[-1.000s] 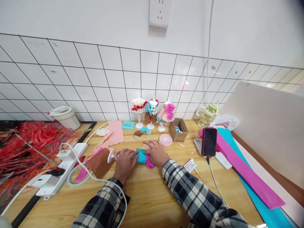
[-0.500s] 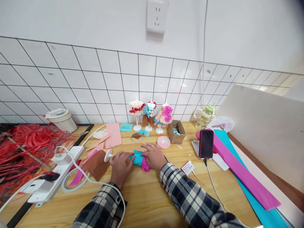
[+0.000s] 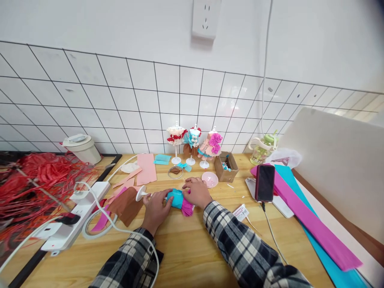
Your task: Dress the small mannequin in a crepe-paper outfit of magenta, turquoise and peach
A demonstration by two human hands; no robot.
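A miniature dress form lies on its side on the table, its round white base to the left. Blue crepe paper wraps its body, and ruffled magenta crepe paper sticks out at the right end. My left hand is closed round the stand and the left edge of the blue paper. At the other end, the bent fingers of my right hand press on the magenta paper near where it meets the blue. Those fingertips are partly hidden.
Three dressed forms stand behind, beside a small cardboard box and a pink dish. Paper scraps and a power strip lie left. A phone and crepe paper strips are right. A white cable crosses my left sleeve.
The view has shifted, so everything sits slightly further right. My right fingers have slid off the blue paper towards the magenta end. My left hand keeps its hold on the dress form.
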